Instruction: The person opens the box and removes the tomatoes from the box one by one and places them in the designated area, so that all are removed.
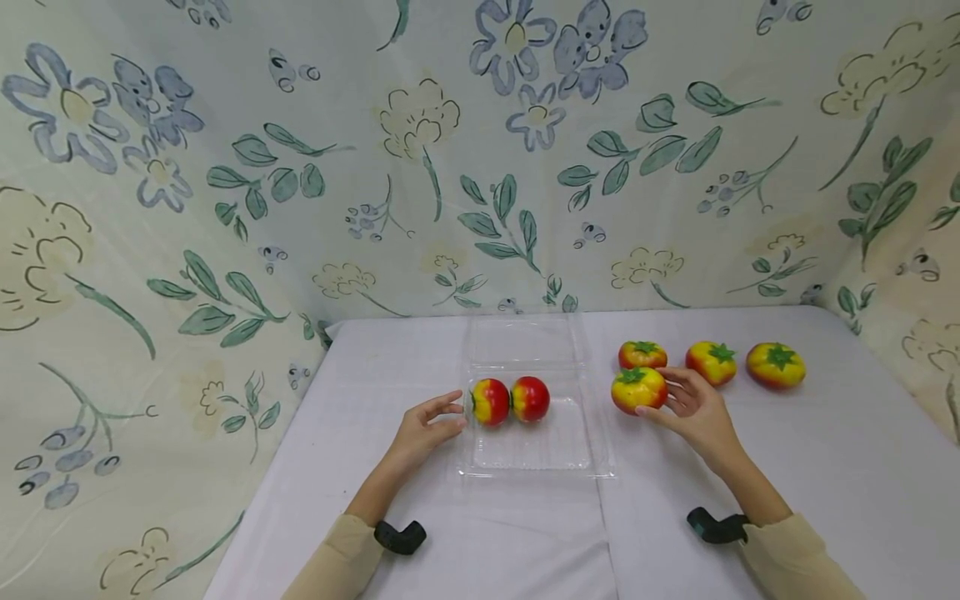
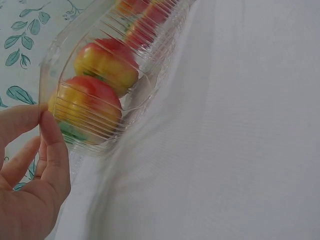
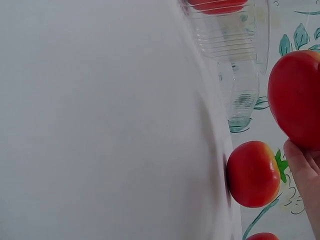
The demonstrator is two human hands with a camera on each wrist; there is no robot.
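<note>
With two red-and-yellow persimmons (image 1: 491,402) already inside the clear clamshell box (image 1: 536,448), its rim pinched by the left hand (image 1: 426,429), the work looks part-done: the right hand (image 1: 701,414) grips a third persimmon (image 1: 637,391) beside it, and three more persimmons (image 1: 776,366) lie outside.

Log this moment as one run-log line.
left hand: pinches rim of clear clamshell | right hand: holds red-yellow tomato outside clamshell | in clamshell: two tomatoes | right on white cloth: three tomatoes
</note>
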